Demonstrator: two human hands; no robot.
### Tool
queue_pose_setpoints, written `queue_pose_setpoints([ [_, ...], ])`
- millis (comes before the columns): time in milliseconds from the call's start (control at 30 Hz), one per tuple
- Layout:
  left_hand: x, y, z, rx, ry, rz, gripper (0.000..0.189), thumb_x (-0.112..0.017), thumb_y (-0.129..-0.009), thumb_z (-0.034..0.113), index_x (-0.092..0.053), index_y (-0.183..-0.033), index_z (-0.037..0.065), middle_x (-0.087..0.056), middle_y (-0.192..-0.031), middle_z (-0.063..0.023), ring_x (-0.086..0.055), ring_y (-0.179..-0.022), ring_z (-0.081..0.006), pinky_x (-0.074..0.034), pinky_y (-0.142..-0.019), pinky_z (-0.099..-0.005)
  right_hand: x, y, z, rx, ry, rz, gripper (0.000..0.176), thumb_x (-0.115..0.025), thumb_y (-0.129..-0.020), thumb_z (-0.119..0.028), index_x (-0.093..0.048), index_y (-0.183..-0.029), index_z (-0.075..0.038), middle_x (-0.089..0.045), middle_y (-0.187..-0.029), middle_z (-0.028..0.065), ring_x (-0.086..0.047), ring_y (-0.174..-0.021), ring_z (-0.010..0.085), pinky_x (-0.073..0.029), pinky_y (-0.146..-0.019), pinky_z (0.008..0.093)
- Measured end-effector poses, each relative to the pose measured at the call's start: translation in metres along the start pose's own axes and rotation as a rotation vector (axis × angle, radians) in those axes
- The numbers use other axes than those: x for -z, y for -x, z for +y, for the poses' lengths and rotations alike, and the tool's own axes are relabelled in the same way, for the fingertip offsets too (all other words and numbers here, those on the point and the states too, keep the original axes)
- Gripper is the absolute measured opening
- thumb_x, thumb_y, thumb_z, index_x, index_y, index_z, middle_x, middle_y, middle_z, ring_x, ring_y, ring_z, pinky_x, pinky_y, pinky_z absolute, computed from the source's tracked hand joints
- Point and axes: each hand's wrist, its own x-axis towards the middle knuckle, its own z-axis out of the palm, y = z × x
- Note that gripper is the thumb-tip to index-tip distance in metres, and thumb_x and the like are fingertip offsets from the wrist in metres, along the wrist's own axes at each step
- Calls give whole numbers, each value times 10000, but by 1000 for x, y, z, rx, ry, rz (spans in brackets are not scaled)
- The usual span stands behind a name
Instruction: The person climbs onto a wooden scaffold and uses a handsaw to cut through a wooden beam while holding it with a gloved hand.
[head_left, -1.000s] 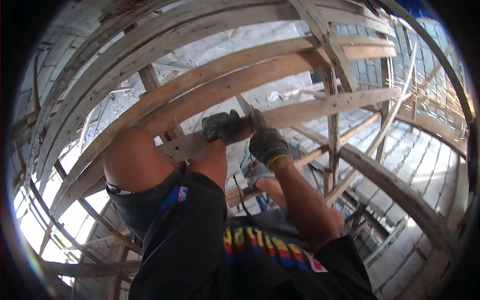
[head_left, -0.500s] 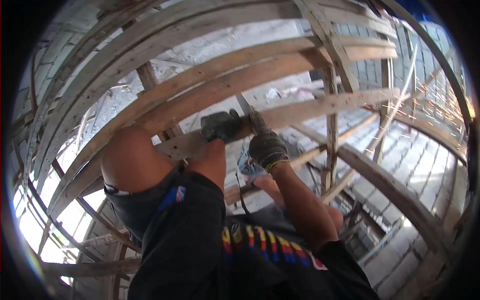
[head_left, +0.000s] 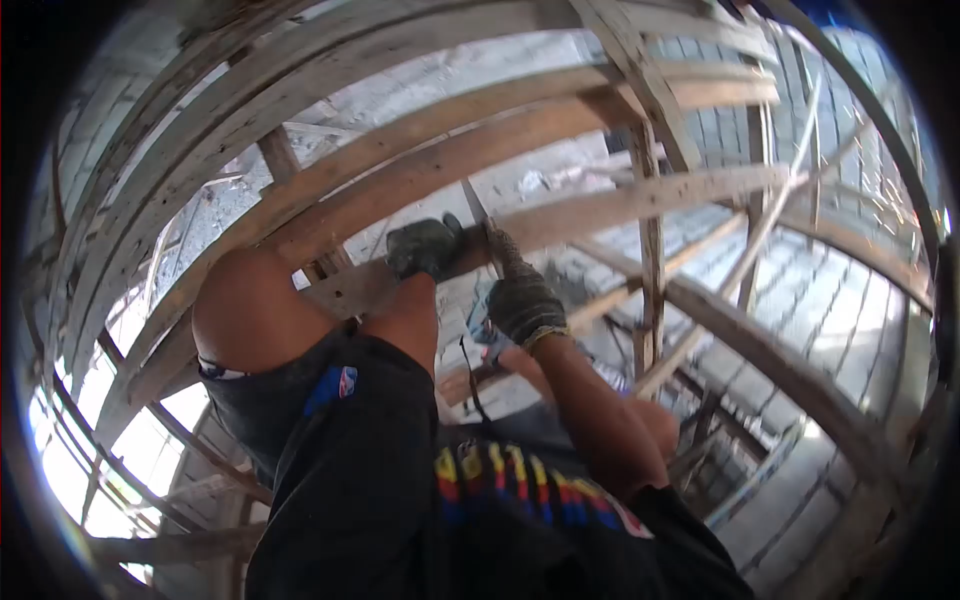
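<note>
My right hand point(head_left: 525, 300), in a dark knit work glove, is closed on the handle of a handsaw point(head_left: 472, 203). The narrow blade points up and away, crossing the edge of a long wooden plank point(head_left: 600, 208). To the left of the blade, my left hand point(head_left: 425, 247), also gloved, grips the same plank, its thumb raised near the saw. The undersides of both hands are hidden. My bent knee point(head_left: 255, 305) is up against the plank on the left.
Curved wooden beams point(head_left: 430, 165) run across in front of me, joined by an upright post point(head_left: 648, 240). A thick timber point(head_left: 770, 360) slants down at the right. Faint sparks point(head_left: 885, 205) show at the far right. Block paving point(head_left: 830, 310) lies below the frame.
The view has shifted slightly, so everything sits a little further left. The saw has moved slightly along its line with my right hand. Fewer sparks show at the right.
</note>
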Motion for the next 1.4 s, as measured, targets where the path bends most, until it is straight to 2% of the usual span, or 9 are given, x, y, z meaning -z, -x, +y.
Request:
queue_pose_setpoints([
  [200,-5,-2,1,-57,-68,115,663,-308,-1036,514,-792,-1082,62,-760,-1125,-193,-703,-1131,-370,-473,-1007,-537,10,125,6,180,-202,132,671,-563,-914,-79,-403,-1564,-116,-641,-1312,309,-665,-1151,474,-548,-921,534],
  [467,-2,0,0,-10,-17,49,636,-325,-1032,494,-797,-1072,69,-761,-1117,-198,-712,-1112,-369,-480,-994,-529,-19,-41,11,32,-3,-18,714,-625,-894,-123,-378,-1563,-112,-656,-1239,323,-669,-1071,502,-540,-916,549],
  [567,5,1,4,-8,-83,6,679,-277,-1048,508,-782,-1128,62,-741,-1180,-205,-687,-1176,-359,-436,-1080,-542,-7,54,11,155,-142,246,663,-605,-883,-80,-431,-1522,-118,-703,-1080,277,-717,-934,436,-563,-778,541],
  [700,2,7,3,-43,-71,38,651,-309,-1033,510,-785,-1120,75,-749,-1158,-209,-701,-1145,-359,-481,-995,-515,33,154,-10,74,-171,118,676,-606,-889,-78,-420,-1537,-127,-711,-1115,255,-721,-895,436,-566,-751,539],
  [833,3,4,-2,-6,-75,34,660,-301,-1035,515,-779,-1135,70,-742,-1173,-217,-690,-1166,-364,-470,-1010,-522,-42,39,41,230,-94,258,673,-565,-895,-64,-400,-1545,-121,-723,-990,252,-709,-850,461,-553,-737,561],
  [967,-6,8,1,-5,-57,5,669,-266,-1056,505,-776,-1160,85,-747,-1198,-175,-705,-1143,-350,-460,-1046,-550,-23,-49,23,101,171,-60,662,-692,-899,-207,-453,-1474,18,-600,-1339,304,-696,-1027,431,-554,-893,502],
  [1200,1,9,4,-11,-78,8,669,-266,-1056,509,-770,-1167,84,-747,-1201,-172,-703,-1151,-343,-464,-1043,-538,45,140,-11,178,-263,69,701,-612,-907,-96,-377,-1564,-29,-604,-1383,294,-673,-1168,434,-545,-954,515],
  [1300,3,7,4,-23,-97,0,671,-266,-1055,511,-770,-1165,82,-747,-1201,-170,-701,-1157,-342,-467,-1041,-533,-13,85,25,223,-127,185,711,-597,-876,-55,-385,-1554,-27,-622,-1335,292,-686,-1112,436,-554,-935,511],
  [1400,-3,11,7,-17,-59,-15,676,-266,-1056,514,-772,-1158,77,-745,-1213,-165,-696,-1169,-340,-456,-1052,-543,-29,-51,21,153,218,-39,702,-652,-845,-84,-420,-1502,1,-588,-1346,297,-681,-1025,454,-563,-869,523],
])
